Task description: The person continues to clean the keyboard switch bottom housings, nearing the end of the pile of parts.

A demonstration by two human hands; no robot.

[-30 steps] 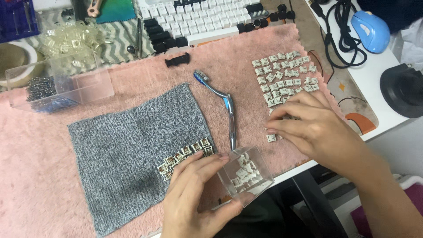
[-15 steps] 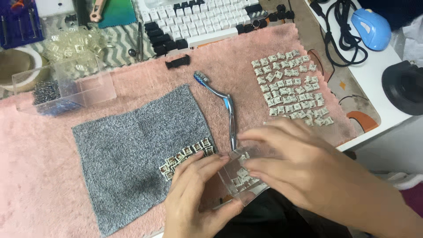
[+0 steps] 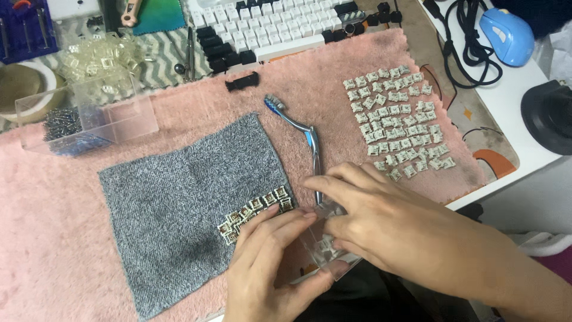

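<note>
The right hand [image 3: 393,223] has moved from the switch grid [image 3: 396,122] to the clear box [image 3: 325,247], fingers curled inside; the left hand [image 3: 271,265] grips it; a short row [image 3: 256,211] lies on the grey cloth [image 3: 185,203].

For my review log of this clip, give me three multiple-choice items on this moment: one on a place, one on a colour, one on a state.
1. Where does the short row of brown-topped switches lie?
A. on the grey cloth
B. on the keyboard
C. on the white desk

2. What colour is the computer mouse?
A. red
B. blue
C. green

3. What is the state of the small clear box at the near edge?
A. lying alone, untouched
B. stacked on the keyboard
C. held by both hands

Answers:
1. A, the row sits near the right edge of the grey cloth.
2. B, its shell is light blue, on the white desk at the upper right.
3. C, the left hand grips it from the side and below, and the right hand covers its top.
</note>
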